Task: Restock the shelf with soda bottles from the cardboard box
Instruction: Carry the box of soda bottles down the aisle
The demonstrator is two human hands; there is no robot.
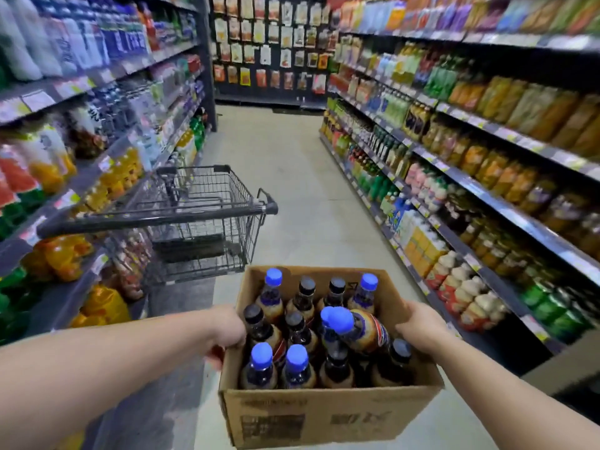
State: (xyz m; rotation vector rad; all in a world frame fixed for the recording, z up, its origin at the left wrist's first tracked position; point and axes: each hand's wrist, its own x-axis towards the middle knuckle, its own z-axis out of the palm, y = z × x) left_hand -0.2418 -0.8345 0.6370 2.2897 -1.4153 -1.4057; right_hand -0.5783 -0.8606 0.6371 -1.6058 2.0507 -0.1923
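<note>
i hold the cardboard box [328, 414] of soda bottles [298, 332] low in front of me, left hand [227, 332] curled over its left wall, right hand [418, 326] clamped on its right wall. one blue-capped bottle [357, 329] lies tilted across the upright ones. the drinks shelf [487, 193] runs along my right, nearer my right hand; a wire cart [201, 219] stands far left on the pale floor.

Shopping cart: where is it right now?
In the head view, the cart stands in the aisle, left of centre, beside the left shelves, just beyond and left of the box that both hands hold.
</note>
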